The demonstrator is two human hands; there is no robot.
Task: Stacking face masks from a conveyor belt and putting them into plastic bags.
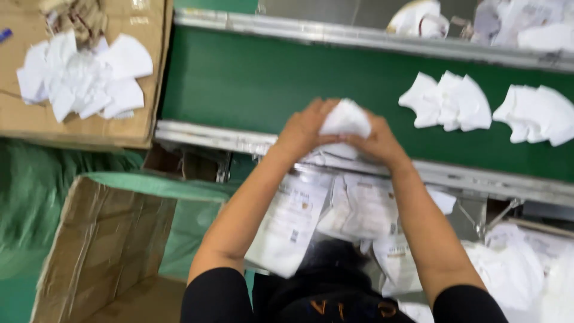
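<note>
while both my hands clench it, the white folded mask [345, 119] sits between my left hand [305, 128] and right hand [376, 142], over the green belt's [239, 84] near rail, more masks [445, 101] lying off to my right.

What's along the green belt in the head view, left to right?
Flat cardboard with loose white masks → hands gripping a white mask stack → mask pile → second mask pile.
</note>
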